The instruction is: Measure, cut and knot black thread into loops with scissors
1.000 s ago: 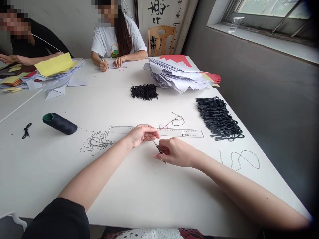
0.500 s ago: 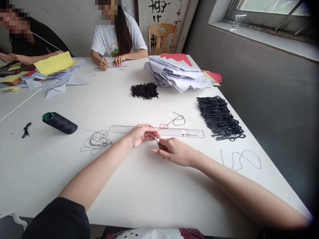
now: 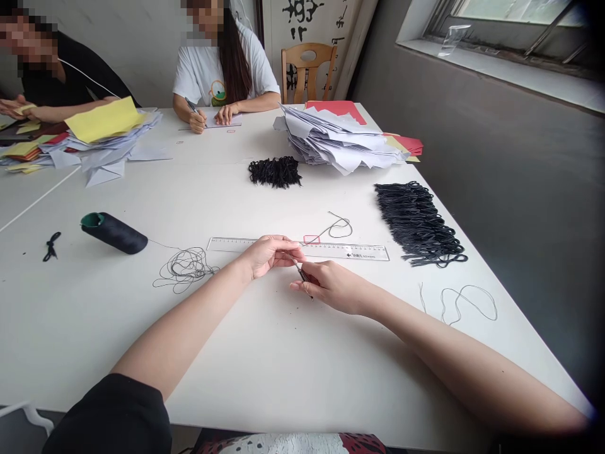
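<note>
My left hand (image 3: 273,255) pinches a thin dark thread (image 3: 312,241) over the clear ruler (image 3: 368,252); part of the thread curls on the table beyond the ruler. Closed around small metal scissors (image 3: 302,273), my right hand (image 3: 336,287) is just right of it, and the scissors' tips reach the left fingers. A loose tangle of thread (image 3: 186,268) lies left of my left hand and runs to a black spool (image 3: 116,233) on its side.
Bundles of black looped cords (image 3: 418,221) lie at the right, with a smaller bundle (image 3: 275,171) further back. Beyond are a paper stack (image 3: 338,139) and papers with a yellow sheet (image 3: 104,120). Two people sit across the white table (image 3: 227,372). One holds a pen.
</note>
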The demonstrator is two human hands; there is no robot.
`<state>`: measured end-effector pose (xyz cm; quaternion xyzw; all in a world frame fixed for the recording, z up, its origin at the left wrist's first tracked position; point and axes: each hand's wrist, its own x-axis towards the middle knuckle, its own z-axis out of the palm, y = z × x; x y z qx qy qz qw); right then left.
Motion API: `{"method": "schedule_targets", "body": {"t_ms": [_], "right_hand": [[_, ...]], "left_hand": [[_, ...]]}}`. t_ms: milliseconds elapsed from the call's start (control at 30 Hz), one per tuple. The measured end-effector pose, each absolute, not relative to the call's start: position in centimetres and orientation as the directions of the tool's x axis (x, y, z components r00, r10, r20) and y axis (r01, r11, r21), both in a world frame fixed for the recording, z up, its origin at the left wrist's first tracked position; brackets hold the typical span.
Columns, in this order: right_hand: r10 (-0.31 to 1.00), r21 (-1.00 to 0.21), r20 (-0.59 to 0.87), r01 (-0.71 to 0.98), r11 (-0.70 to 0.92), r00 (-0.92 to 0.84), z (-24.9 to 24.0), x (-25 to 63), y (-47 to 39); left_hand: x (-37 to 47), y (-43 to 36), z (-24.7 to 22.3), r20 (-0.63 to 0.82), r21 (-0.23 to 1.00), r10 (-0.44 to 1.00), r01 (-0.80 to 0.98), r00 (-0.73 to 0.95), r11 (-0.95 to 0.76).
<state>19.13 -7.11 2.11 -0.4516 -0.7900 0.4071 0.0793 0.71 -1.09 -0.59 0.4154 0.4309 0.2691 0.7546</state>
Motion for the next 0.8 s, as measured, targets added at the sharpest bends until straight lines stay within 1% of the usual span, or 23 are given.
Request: {"method": "schedule_targets", "body": {"t_ms": [300,467,533,667,800], "right_hand": [[0.792,-0.698,-0.237,0.666,0.264,-0.562,2.1,19.1,-7.1],[0.793,-0.630,-0.291,0.731,0.263,-0.536,2.6,19.5,-6.9],[0.765,-0.588,-0.331,0.755,0.290,-0.552,2.9,19.9,-6.9],[0.662,-0.535,-0.397,0.746,0.396,-0.636,3.6,20.4,-7.0],[0.635,-0.496,-0.453,0.769,0.403,-0.626,4.0,20.5,-7.5]], "left_hand": [[0.7,-1.0,-0.7,-0.420,0.861,0.763,-0.051,0.491,0.507],[0.8,-1.1,-0.6,-0.429,0.854,0.767,-0.063,0.476,0.517],[0.8,-1.1,-0.6,-0.442,0.845,0.767,-0.071,0.465,0.530],[0.9,-1.1,-0.4,-0.449,0.847,0.768,-0.056,0.457,0.529],[1.0,-1.2,-0.3,-0.448,0.850,0.764,-0.045,0.464,0.526]]}}
